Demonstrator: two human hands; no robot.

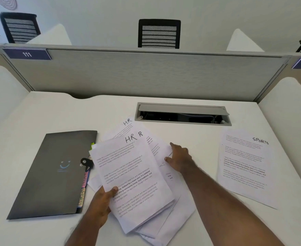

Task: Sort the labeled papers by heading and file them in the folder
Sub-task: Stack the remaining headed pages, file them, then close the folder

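Observation:
A dark grey folder [57, 174] lies shut on the left of the white desk, coloured tabs showing at its right edge. My left hand [101, 203] grips the lower left edge of a stack of printed sheets headed "HR" [133, 178], lifted slightly above more loose papers [163, 226]. Another "HR" sheet [126, 125] pokes out behind the stack. My right hand [179, 159] rests flat, fingers spread, on the loose papers to the right of the stack. A separate sheet headed "SPORTS" [245, 167] lies alone at the desk's right.
A recessed cable tray [181, 113] with its lid ajar sits at the back of the desk [39, 118]. A grey partition [146, 75] labelled 111 closes off the far side. White side dividers flank the desk. Black chairs stand beyond the partition.

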